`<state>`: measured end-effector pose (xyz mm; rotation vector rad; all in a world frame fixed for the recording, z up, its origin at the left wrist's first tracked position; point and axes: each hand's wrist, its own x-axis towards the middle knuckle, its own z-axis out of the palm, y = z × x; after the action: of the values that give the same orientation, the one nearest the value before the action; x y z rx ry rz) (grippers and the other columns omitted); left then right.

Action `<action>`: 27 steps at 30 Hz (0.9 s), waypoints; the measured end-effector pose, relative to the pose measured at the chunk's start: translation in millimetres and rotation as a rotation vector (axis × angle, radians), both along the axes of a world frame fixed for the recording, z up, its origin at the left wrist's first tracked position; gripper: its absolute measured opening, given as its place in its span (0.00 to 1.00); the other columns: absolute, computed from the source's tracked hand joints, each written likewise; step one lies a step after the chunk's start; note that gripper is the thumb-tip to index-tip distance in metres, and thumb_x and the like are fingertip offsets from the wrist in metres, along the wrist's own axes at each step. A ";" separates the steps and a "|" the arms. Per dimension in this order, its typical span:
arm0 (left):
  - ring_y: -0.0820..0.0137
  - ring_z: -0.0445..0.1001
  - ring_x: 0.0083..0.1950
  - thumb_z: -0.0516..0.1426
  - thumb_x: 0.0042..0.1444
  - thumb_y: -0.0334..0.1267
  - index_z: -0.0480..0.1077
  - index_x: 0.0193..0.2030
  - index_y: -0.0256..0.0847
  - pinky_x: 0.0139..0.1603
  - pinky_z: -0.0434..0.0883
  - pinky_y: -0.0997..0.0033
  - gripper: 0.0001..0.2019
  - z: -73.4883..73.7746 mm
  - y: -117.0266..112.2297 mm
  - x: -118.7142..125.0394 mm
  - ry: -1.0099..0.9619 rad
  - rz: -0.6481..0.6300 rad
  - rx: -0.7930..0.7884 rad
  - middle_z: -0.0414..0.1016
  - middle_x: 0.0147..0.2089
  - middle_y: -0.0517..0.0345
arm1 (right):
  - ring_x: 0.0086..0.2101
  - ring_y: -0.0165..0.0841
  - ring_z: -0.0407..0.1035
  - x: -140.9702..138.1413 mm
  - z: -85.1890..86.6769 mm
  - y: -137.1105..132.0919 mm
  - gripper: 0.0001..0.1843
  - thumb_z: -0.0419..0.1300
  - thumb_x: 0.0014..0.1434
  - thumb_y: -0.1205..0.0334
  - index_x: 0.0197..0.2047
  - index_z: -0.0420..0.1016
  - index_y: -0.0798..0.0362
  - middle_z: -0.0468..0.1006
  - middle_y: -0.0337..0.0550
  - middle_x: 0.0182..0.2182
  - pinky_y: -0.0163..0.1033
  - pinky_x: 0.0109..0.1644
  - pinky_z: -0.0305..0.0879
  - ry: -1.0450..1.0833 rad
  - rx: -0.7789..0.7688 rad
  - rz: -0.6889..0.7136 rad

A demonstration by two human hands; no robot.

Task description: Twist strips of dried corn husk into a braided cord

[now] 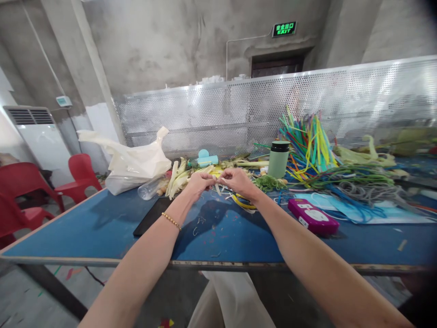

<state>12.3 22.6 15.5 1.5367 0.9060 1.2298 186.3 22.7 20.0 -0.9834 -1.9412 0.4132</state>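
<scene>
Both arms reach out over the blue table (239,243), and the hands meet above its far half. My left hand (202,183) is closed in a pinch, with a gold bead bracelet on its wrist. Against it, my right hand (238,181) pinches too. A thin pale strip (217,187) shows between the fingertips of both hands; its exact kind is too small to tell. Below and beside my right hand lies a yellow coil (244,202). Pale dried husks (178,177) lie to the left of my left hand.
A white plastic bag (136,159), clear bottle (149,189) and black tablet-like slab (153,216) lie left. To the right are a green flask (278,160), magenta box (312,216), green string (268,183) and colourful pipe cleaners (310,141). A perforated metal screen (205,118) stands behind.
</scene>
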 end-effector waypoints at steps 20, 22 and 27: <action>0.78 0.62 0.22 0.66 0.37 0.36 0.72 0.25 0.33 0.25 0.58 0.74 0.10 3.0 -3.0 -10.3 0.054 -0.182 -0.032 0.67 0.21 0.60 | 0.20 0.28 0.62 2.3 6.5 -12.0 0.22 0.63 0.51 0.45 0.36 0.76 0.58 0.69 0.36 0.18 0.34 0.24 0.59 0.064 -0.265 0.138; 0.78 0.61 0.22 0.66 0.38 0.36 0.72 0.24 0.34 0.25 0.58 0.74 0.10 3.2 -2.7 -10.8 0.085 -0.179 -0.002 0.67 0.21 0.61 | 0.19 0.27 0.61 2.7 7.7 -14.9 0.20 0.64 0.50 0.45 0.29 0.73 0.57 0.68 0.36 0.17 0.34 0.25 0.59 0.072 -0.261 0.172; 0.78 0.62 0.22 0.66 0.41 0.37 0.71 0.25 0.35 0.27 0.60 0.74 0.10 6.7 -6.6 -9.5 0.176 -0.118 0.053 0.67 0.21 0.61 | 0.18 0.24 0.56 3.5 10.3 -15.7 0.20 0.64 0.49 0.45 0.25 0.70 0.57 0.64 0.33 0.15 0.33 0.22 0.51 0.028 -0.199 0.131</action>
<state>2.7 16.0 22.1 1.7360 0.8872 1.0541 189.7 6.9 30.3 -0.9723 -1.9734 0.7027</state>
